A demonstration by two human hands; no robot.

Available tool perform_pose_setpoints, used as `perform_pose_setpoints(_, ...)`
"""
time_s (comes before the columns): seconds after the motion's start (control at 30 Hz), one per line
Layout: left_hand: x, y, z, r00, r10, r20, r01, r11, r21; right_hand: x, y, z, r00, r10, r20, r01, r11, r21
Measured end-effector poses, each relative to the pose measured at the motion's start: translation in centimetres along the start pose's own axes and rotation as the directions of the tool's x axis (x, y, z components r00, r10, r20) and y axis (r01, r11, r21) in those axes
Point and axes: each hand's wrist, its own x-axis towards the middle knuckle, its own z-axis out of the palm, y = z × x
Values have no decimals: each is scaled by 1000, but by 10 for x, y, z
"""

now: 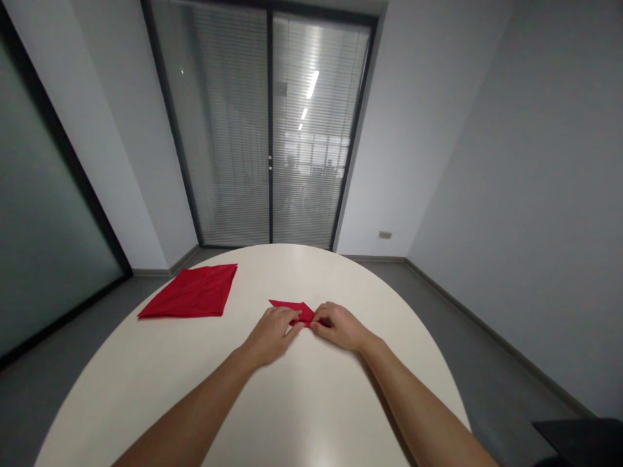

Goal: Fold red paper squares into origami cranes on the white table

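Note:
A small folded red cloth [294,307] lies near the middle of the white round table [311,402]. My left hand [272,332] rests on its near left part, fingers curled and pinching its edge. My right hand [339,324] meets it from the right, fingertips pinched on the same red cloth. Much of the cloth is hidden under both hands; only a pointed far-left part shows.
A stack of flat red cloths [192,292] lies on the table's far left. Beyond the table stand glass doors with blinds [270,130], grey walls and a grey floor. A dark object [584,438] shows at the lower right corner.

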Motion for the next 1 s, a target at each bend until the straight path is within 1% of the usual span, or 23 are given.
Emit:
perform_pose_setpoints(0.1,3,-2,4,999,-35,-24,36,999,35,0,1,2,999,38,-11,-38,999,-8)
perform_pose_setpoints(0.2,5,-4,8,995,-79,-55,84,993,84,0,3,4,997,82,-9,-81,996,37)
perform_pose_setpoints(0.3,5,-8,12,991,-102,-89,109,990,89,-1,4,6,993,114,-15,-113,991,72)
perform_pose_setpoints(0.47,3,-16,18,989,-101,-106,109,991,74,0,3,10,999,39,-15,-37,994,103)
perform_pose_setpoints(0.6,3,-15,16,993,-62,-103,70,995,73,1,2,11,1000,4,-18,-1,993,120)
perform_pose_setpoints(0.73,4,-12,12,997,-28,-73,34,995,91,2,-1,12,999,-31,11,30,996,80)
perform_pose_setpoints(0.9,2,-13,11,998,54,-25,-51,989,139,3,-7,8,997,-75,33,75,997,20)
perform_pose_setpoints(1.0,2,-8,8,999,38,20,-40,983,179,2,-8,7,995,-92,41,92,996,2)
